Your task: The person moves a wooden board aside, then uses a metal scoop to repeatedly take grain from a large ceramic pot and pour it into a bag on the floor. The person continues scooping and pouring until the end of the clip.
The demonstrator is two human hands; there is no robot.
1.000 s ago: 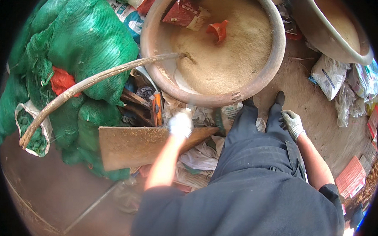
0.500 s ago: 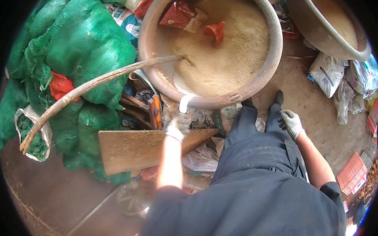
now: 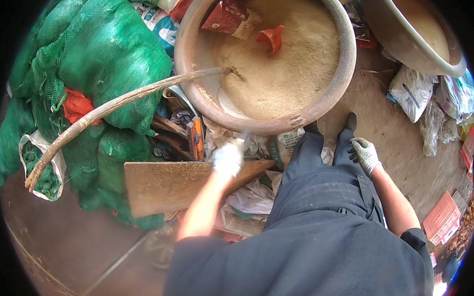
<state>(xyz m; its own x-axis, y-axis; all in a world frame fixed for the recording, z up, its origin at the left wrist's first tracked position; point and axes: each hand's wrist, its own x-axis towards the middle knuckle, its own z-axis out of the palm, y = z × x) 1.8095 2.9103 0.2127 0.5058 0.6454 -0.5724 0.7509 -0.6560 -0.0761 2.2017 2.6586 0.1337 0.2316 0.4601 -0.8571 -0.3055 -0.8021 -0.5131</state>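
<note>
We can't tell the grip of our blurred left hand point(image 3: 227, 159), right hand point(image 3: 365, 155) loosely half-open; tub point(image 3: 346, 58) sits just ahead of the left, so overreaching could bang our knuckles.

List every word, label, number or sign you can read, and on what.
Nothing reads clearly enough to quote.
Red packet in the large bowl: pale printing, too small.
Blue and white sack at upper left: printing, too small.
White bag at right: dark printed strip, too small.
Pale sack below the bowl: greenish printing, too small.
</note>
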